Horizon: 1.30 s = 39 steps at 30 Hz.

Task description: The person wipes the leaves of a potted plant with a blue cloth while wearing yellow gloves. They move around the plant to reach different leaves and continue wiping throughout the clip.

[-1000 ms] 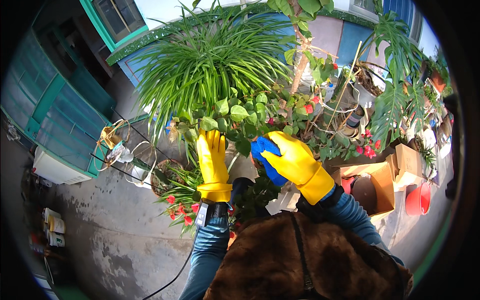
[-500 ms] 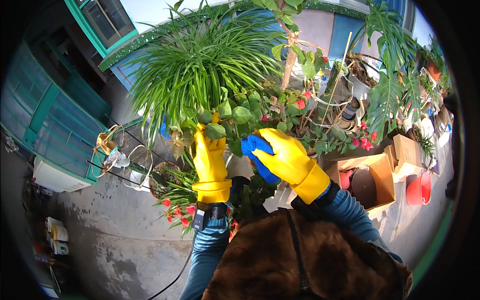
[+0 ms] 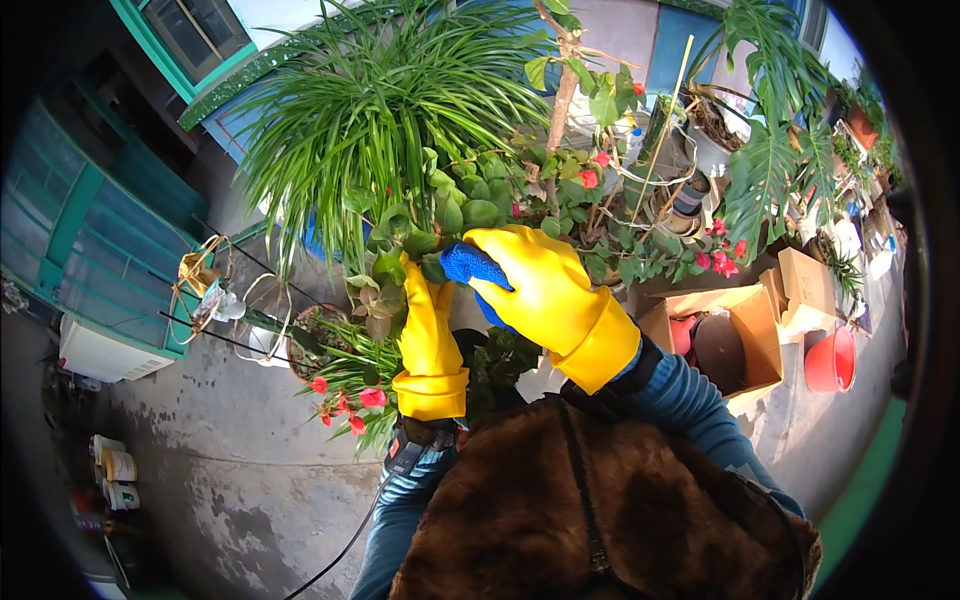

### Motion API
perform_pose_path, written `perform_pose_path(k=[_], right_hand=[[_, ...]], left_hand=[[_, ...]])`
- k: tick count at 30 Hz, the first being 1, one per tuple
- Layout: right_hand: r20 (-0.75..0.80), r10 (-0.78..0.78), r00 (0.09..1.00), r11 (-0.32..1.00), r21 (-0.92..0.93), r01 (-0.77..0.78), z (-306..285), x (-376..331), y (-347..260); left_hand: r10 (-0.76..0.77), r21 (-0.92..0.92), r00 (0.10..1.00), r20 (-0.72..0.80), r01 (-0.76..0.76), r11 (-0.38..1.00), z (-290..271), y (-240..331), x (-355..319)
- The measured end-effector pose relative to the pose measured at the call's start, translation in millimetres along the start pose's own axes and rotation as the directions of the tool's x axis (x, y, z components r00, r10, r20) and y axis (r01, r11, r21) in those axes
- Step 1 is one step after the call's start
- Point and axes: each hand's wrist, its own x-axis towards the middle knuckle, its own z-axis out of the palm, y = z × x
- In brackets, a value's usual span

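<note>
Both my hands wear yellow rubber gloves. My right hand (image 3: 548,295) is closed round a blue cloth (image 3: 472,266), whose bunched end presses against a green leaf (image 3: 433,268). Beneath that leaf, my left hand (image 3: 430,335) reaches up and grips it. Its fingertips are partly hidden by foliage and the cloth. The leaf belongs to a leafy plant with red-pink flowers (image 3: 588,178) and a woody stem (image 3: 562,105), which spreads just beyond my hands.
A large grassy-leaved plant (image 3: 370,120) fills the far left. To the right stand an open cardboard box (image 3: 755,345), a red bucket (image 3: 830,368) and a broad-leaved plant (image 3: 765,180). Left of my hands, thin dark rods (image 3: 250,262) stick out near a potted plant (image 3: 318,335).
My right hand has moved left and up with the blue cloth, close against my left hand. The left hand stays at the leaves, and the view has shifted slightly.
</note>
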Motion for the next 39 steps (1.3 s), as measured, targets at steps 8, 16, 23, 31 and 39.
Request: perform_pose_path(k=[8,16,23,31,39], right_hand=[[0.014,-0.142,0.990,0.978,-0.154,0.142,5,6,-7],[-0.038,-0.128,0.991,0.962,-0.249,0.115,2,4,5],[-0.073,-0.027,0.997,0.986,-0.168,0.014,-8,1,8],[0.010,-0.140,0.990,0.953,-0.269,0.138,14,6,-2],[-0.042,-0.073,0.996,0.963,-0.261,0.060,-3,4,7]], left_hand=[[0.008,-0.708,0.997,0.073,0.047,0.704,11,5,0],[0.193,-0.761,0.971,0.140,-0.020,0.649,15,-13,-1],[0.243,-0.758,0.966,0.087,-0.094,0.645,15,-14,-1],[0.031,-0.859,0.987,0.157,0.120,0.498,15,-5,1],[0.187,-0.807,0.978,0.094,-0.035,0.590,19,-34,5]])
